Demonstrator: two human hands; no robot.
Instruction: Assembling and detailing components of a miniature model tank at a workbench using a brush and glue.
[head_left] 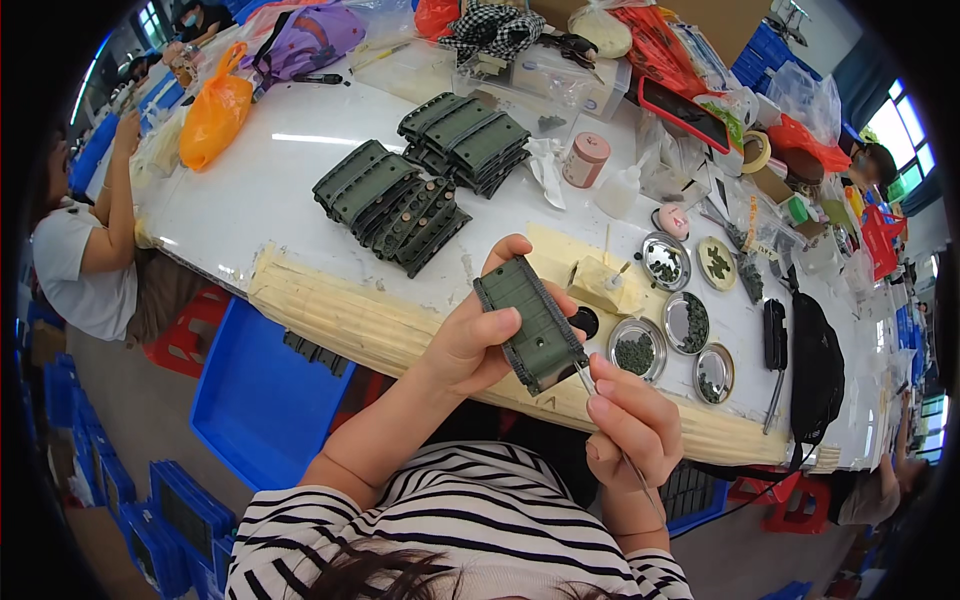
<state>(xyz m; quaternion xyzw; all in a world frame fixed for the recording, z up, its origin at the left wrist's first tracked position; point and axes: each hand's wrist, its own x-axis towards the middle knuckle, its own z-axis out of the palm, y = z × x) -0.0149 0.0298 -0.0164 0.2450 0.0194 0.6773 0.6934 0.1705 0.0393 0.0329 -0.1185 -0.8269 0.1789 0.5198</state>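
My left hand (478, 335) grips a dark green model tank hull (530, 322), held up above the table's front edge with its long side toward me. My right hand (630, 420) pinches thin metal tweezers (600, 405), whose tip touches the hull's lower right end. Just beyond the hull sit several round metal dishes (637, 352) holding tiny dark green parts.
Two piles of matching green hulls (395, 205) lie on the white table (250, 190) behind. A cream block (600, 285), pink jar (585, 160), black pouch (815, 370) and plastic bags crowd the right. A blue crate (255, 400) stands below left. Another person (85, 250) sits at left.
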